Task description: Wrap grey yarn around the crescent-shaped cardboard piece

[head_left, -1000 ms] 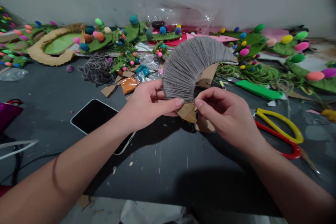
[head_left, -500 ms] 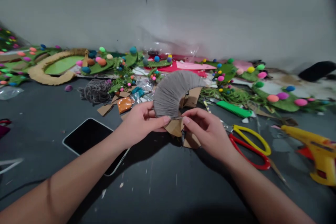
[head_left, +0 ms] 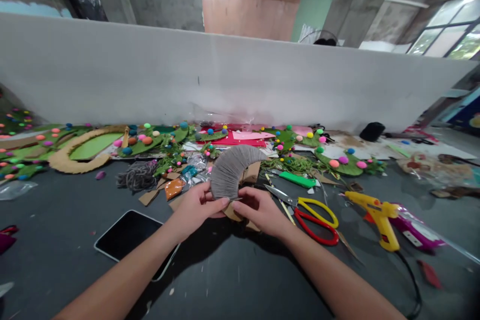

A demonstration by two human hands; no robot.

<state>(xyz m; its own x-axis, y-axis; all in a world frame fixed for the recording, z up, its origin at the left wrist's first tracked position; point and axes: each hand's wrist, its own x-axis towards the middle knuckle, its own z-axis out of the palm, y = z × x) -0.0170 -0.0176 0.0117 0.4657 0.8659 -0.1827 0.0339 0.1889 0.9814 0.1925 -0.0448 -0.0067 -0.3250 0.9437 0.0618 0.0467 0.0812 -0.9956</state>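
A curved cardboard piece wound closely with grey yarn [head_left: 232,170] is held upright in front of me; bare brown cardboard shows at its lower end. My left hand [head_left: 198,210] grips its lower left side, thumb in front and fingers behind. At the lower right edge of the winding, my right hand [head_left: 260,210] is closed in a pinch, where a thin strand of the yarn seems to run. The fingertips partly hide that strand. Red-and-yellow-handled scissors [head_left: 318,235] lie open just right of my right hand. A dark-screened phone [head_left: 129,235] rests partly under my left forearm.
A yellow glue gun [head_left: 378,215] lies at the right with its cord. Left of centre are a grey yarn heap [head_left: 137,175] and cardboard scraps [head_left: 149,197]. A green-handled cutter [head_left: 298,180], a tan curved form [head_left: 71,157] and felt leaves with coloured balls line the white partition [head_left: 150,80].
My view has tilted up, so the room beyond the partition shows. Both hands keep hold at the crescent's lower end; the right hand has come slightly closer to the left.
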